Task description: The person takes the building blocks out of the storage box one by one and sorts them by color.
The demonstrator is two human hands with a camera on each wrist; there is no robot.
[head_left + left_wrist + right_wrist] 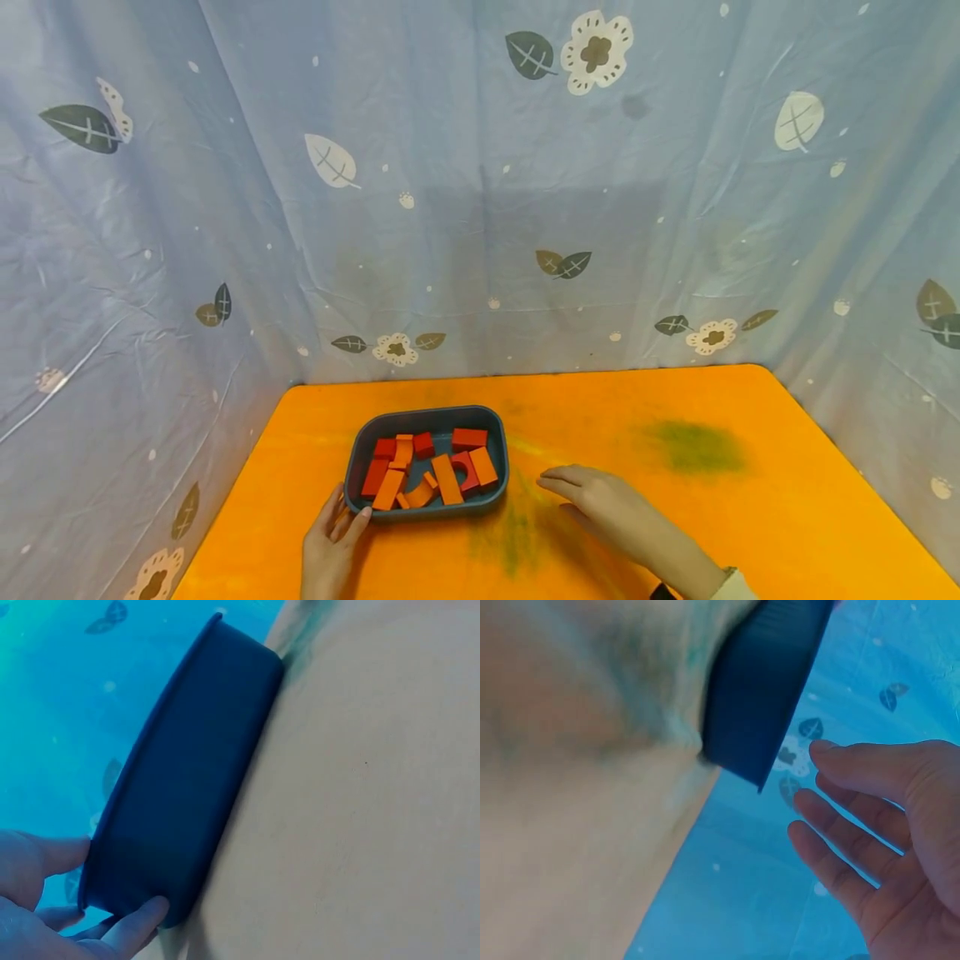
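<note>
A dark blue-grey tray [429,514] with rounded corners sits on the orange table, left of the middle. Inside it lie several red and orange toy blocks [447,479], some flat, some leaning, one with a round cut-out. At the tray's near left corner my left hand [330,542] holds on, thumb at the front side and fingers along the left side. The left wrist view shows fingertips [156,906] against the tray's outer wall [180,765]. Off the tray's right end hovers my right hand [600,500], fingers extended, holding nothing; the right wrist view shows a gap to the tray [761,690].
The orange table [810,517] carries greenish stains [693,446] on its right part and in front of the tray. A pale blue curtain [480,208] with leaf and flower prints hangs behind the table and along both sides.
</note>
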